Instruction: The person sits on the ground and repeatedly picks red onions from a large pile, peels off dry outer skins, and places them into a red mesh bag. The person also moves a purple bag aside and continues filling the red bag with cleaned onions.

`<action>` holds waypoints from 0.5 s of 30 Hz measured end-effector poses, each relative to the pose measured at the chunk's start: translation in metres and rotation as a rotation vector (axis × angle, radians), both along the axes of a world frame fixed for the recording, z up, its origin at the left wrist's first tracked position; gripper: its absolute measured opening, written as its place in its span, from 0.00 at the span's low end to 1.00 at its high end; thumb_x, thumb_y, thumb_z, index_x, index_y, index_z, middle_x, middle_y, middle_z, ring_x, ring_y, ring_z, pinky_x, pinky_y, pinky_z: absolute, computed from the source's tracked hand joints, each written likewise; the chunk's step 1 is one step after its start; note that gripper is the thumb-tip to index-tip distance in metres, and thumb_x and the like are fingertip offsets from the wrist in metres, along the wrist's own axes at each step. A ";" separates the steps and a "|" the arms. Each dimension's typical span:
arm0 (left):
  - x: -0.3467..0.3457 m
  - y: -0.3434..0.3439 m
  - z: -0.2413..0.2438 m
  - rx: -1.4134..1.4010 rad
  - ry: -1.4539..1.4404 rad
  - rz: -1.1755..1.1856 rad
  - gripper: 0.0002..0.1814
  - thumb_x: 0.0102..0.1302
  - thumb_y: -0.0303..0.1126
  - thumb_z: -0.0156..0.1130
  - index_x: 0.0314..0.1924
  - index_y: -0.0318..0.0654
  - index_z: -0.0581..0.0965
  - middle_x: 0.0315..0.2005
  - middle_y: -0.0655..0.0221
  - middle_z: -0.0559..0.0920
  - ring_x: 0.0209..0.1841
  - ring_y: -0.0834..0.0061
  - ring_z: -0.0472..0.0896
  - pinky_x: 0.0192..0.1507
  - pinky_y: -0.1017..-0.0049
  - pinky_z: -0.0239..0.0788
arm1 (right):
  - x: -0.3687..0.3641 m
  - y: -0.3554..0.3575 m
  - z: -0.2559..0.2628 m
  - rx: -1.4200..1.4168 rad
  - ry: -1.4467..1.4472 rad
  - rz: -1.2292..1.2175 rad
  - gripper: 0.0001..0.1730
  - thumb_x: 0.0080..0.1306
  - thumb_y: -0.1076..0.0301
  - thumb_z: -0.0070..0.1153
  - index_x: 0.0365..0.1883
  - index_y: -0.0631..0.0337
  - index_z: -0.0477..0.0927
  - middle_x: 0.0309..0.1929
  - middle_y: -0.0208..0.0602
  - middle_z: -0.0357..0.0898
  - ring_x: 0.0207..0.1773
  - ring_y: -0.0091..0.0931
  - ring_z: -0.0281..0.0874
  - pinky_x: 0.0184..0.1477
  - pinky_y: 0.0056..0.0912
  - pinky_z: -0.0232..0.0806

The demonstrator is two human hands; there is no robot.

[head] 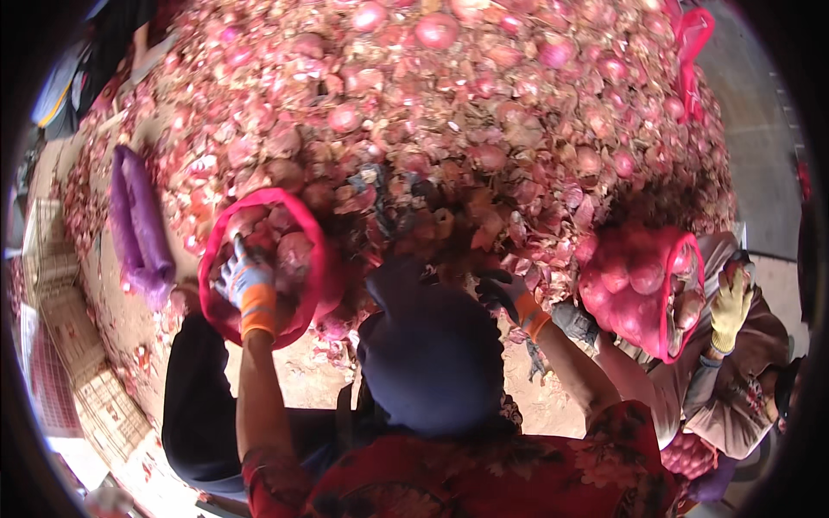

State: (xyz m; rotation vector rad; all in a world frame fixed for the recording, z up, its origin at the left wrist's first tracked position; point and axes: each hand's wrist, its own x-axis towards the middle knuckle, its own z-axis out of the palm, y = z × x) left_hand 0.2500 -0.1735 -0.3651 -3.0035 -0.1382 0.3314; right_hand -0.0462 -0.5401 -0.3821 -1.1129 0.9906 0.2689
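My left hand point(245, 285) wears a grey glove with an orange cuff. It reaches into a pink mesh bag point(315, 311) with a wide round mouth, its fingers apart over the red onions point(295, 252) inside. My right hand point(505, 294), in a dark glove with an orange cuff, is low at the near edge of a large heap of red onions and loose skins point(466, 116). Shadow and blur hide whether its fingers hold anything. Beneath the camera, a dark cap point(431, 356) covers part of the view between my arms.
A co-worker sits at the right, with an onion in a yellow-gloved hand point(732, 307) and a filled pink mesh bag point(622, 285) alongside. A purple mesh bundle point(139, 226) lies left of the heap. Tan crates point(71, 330) line the far left. Another person point(97, 71) is at the upper left.
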 end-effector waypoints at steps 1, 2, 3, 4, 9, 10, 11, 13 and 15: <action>0.005 0.004 0.004 0.039 0.027 -0.007 0.29 0.69 0.53 0.44 0.69 0.61 0.61 0.56 0.61 0.76 0.62 0.56 0.69 0.64 0.47 0.51 | 0.008 -0.003 -0.002 -0.024 -0.042 0.000 0.17 0.67 0.61 0.55 0.51 0.59 0.77 0.38 0.36 0.83 0.33 0.29 0.81 0.31 0.29 0.74; 0.010 0.007 0.005 0.062 0.056 -0.019 0.29 0.69 0.53 0.43 0.68 0.60 0.61 0.55 0.62 0.77 0.61 0.56 0.70 0.64 0.48 0.51 | 0.017 -0.011 -0.005 -0.050 -0.084 0.002 0.17 0.66 0.62 0.56 0.51 0.60 0.77 0.38 0.37 0.83 0.33 0.31 0.81 0.33 0.30 0.74; 0.010 0.002 0.008 0.036 0.051 -0.038 0.29 0.68 0.53 0.46 0.68 0.58 0.61 0.55 0.59 0.76 0.59 0.55 0.72 0.63 0.51 0.55 | 0.017 -0.031 -0.040 -0.381 -0.116 -0.036 0.18 0.64 0.62 0.57 0.51 0.59 0.77 0.38 0.39 0.83 0.36 0.34 0.80 0.38 0.32 0.74; 0.006 0.006 0.009 -0.080 -0.014 -0.005 0.29 0.68 0.52 0.48 0.68 0.57 0.63 0.55 0.57 0.76 0.58 0.55 0.72 0.61 0.53 0.58 | 0.038 -0.045 -0.042 -0.570 -0.169 -0.038 0.20 0.62 0.62 0.58 0.52 0.58 0.77 0.40 0.41 0.82 0.40 0.38 0.79 0.43 0.34 0.73; -0.026 0.006 0.005 -0.754 -0.251 0.062 0.26 0.66 0.38 0.60 0.62 0.38 0.69 0.56 0.56 0.73 0.57 0.59 0.73 0.57 0.64 0.65 | 0.150 -0.086 -0.016 -1.214 -0.025 0.170 0.35 0.54 0.57 0.63 0.61 0.47 0.68 0.60 0.46 0.68 0.61 0.43 0.69 0.56 0.42 0.68; -0.031 0.006 0.005 -0.808 -0.282 0.063 0.25 0.66 0.36 0.60 0.61 0.37 0.70 0.57 0.57 0.73 0.58 0.61 0.72 0.57 0.65 0.65 | 0.168 -0.084 -0.014 -1.285 0.129 0.307 0.38 0.53 0.56 0.64 0.63 0.45 0.66 0.62 0.46 0.66 0.62 0.43 0.67 0.57 0.43 0.67; -0.037 0.004 0.004 -0.869 -0.307 0.063 0.24 0.66 0.35 0.60 0.61 0.37 0.70 0.57 0.57 0.72 0.58 0.62 0.71 0.58 0.66 0.64 | 0.180 -0.085 -0.009 -1.352 0.294 0.446 0.41 0.51 0.55 0.65 0.64 0.43 0.63 0.64 0.45 0.63 0.64 0.42 0.66 0.57 0.43 0.67; -0.042 -0.005 0.008 -0.947 -0.314 0.094 0.23 0.66 0.33 0.60 0.60 0.37 0.70 0.57 0.59 0.71 0.59 0.65 0.70 0.59 0.67 0.63 | 0.200 -0.096 -0.010 -1.350 0.431 0.569 0.45 0.50 0.54 0.66 0.66 0.39 0.60 0.66 0.44 0.62 0.63 0.42 0.68 0.57 0.44 0.67; -0.043 -0.014 0.022 -0.992 -0.281 0.165 0.22 0.66 0.31 0.60 0.60 0.37 0.71 0.57 0.60 0.71 0.60 0.66 0.69 0.60 0.68 0.62 | 0.204 -0.099 -0.006 -1.313 0.440 0.620 0.47 0.49 0.54 0.67 0.67 0.37 0.58 0.66 0.45 0.61 0.62 0.42 0.69 0.57 0.45 0.67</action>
